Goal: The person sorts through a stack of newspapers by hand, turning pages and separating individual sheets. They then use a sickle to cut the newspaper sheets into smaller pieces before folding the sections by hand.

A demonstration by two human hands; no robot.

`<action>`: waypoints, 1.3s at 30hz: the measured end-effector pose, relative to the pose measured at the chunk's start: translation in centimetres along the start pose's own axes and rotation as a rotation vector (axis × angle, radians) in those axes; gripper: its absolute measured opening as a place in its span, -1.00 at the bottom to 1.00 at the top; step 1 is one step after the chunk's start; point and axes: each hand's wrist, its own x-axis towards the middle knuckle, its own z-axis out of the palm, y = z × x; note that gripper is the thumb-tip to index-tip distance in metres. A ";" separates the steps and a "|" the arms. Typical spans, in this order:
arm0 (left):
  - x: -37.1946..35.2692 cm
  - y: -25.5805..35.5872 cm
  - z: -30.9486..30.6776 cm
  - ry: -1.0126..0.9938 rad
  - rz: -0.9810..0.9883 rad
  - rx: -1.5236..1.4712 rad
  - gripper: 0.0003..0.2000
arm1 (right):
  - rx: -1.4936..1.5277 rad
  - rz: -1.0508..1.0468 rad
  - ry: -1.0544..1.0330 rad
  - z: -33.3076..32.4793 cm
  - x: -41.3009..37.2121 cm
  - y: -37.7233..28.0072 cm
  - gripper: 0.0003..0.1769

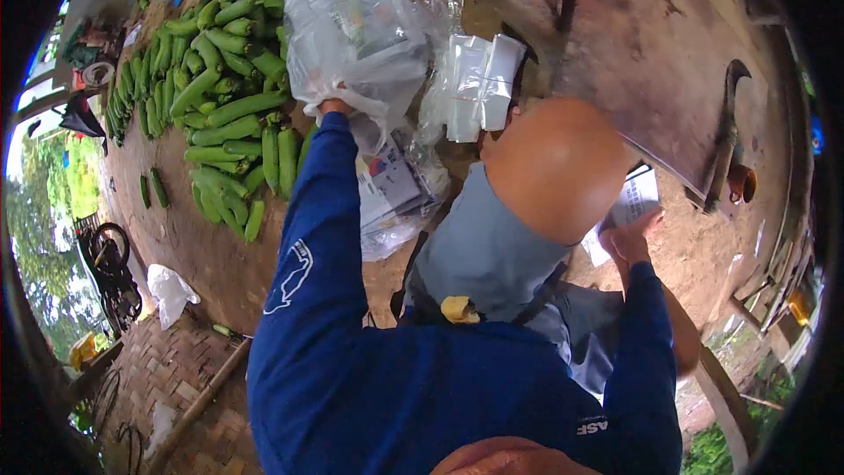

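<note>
My left hand (334, 104) is closed on the gathered, twisted part of a translucent white plastic bag (356, 13). The bag is bulky, and printed material shows faintly through it. Just below that hand lies a stack of printed paper (387, 180) in clear plastic. Bundles of clear plastic sleeves (483, 84) rest right of the bag, beside my bent knee. On the other side of the knee, my right hand (633, 236) is closed at a sheet of printed paper (636, 193), which shows on both sides of the fingers.
A large heap of long green gourds (233, 105) covers the ground to the left. A brown board (646, 62) and a curved sickle-like tool (728, 123) are at the right. A motorbike (110, 273), a white bag (170, 293) and woven matting (193, 369) lie at the lower left.
</note>
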 end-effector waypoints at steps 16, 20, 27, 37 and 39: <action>6.5 -2.2 -1.8 -0.144 0.049 0.300 -0.41 | 0.126 0.109 -0.066 2.7 4.3 2.2 0.18; 8.8 -2.8 -2.0 -0.350 0.085 0.414 -0.36 | 0.180 0.133 -0.146 2.5 4.6 2.4 0.13; 9.4 -2.0 -3.7 -0.500 -0.016 0.274 -0.26 | -0.178 0.042 -0.113 0.2 2.6 0.7 0.18; -4.0 -10.2 -7.3 -0.584 0.445 -0.075 -0.38 | 0.064 -0.083 0.138 3.1 4.8 3.9 -0.01; -6.7 -11.7 -6.7 -0.730 0.145 -0.695 -0.45 | 0.034 -0.084 0.127 1.6 3.3 2.7 0.13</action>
